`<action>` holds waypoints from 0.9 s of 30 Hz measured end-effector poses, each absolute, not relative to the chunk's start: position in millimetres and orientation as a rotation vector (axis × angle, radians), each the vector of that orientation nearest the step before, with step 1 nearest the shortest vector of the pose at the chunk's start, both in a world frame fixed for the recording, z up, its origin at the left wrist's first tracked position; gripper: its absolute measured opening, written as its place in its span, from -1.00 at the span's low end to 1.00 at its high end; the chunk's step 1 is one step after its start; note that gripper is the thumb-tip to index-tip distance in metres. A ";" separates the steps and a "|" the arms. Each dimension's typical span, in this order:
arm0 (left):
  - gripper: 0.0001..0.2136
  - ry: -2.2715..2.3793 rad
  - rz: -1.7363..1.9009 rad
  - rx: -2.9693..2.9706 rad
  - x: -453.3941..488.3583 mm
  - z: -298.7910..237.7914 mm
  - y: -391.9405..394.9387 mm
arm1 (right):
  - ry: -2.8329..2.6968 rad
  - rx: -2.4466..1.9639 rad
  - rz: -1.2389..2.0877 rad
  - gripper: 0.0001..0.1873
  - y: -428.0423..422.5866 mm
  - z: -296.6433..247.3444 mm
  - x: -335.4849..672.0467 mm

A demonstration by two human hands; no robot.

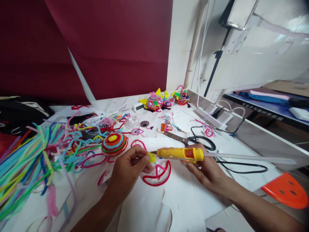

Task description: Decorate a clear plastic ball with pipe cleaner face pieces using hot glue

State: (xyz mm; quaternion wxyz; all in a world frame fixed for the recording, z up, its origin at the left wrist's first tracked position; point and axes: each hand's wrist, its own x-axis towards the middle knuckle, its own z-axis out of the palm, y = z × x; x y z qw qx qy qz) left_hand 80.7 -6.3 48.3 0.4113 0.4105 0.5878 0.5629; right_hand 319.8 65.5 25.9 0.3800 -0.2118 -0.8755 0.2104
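Between thumb and fingers of my left hand [132, 167] is a small yellow pipe-cleaner coil [151, 157]. My right hand [205, 169] is wrapped round a yellow hot glue gun [180, 154], its nozzle at the coil; a long clear glue stick [251, 158] runs out of its back. Under the coil lies a clear plastic half-ball [164, 175] with a red pipe-cleaner mouth [156, 184] and a pink triangle on it. Left of my left hand sits a striped pipe-cleaner dome [114, 144] with a yellow centre.
Scissors [183, 138] with black handles lie beyond the glue gun. Loose pipe cleaners [26, 164] crowd the left side. Decorated balls [154, 102] and a small digital clock [138, 107] stand at the back. A power strip [212, 117] with cords is at right, an orange stool seat [286, 190] below.
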 end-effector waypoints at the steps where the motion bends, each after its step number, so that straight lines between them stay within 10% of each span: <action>1: -0.80 1.481 1.417 1.028 80.8 48.5 -6.3 | -2.235 -0.538 0.530 -0.82 65.6 26.3 319.5; 27: -0.80 1.494 1.404 1.010 84.4 51.0 -8.4 | -2.275 -0.543 0.309 -0.79 65.4 26.7 318.6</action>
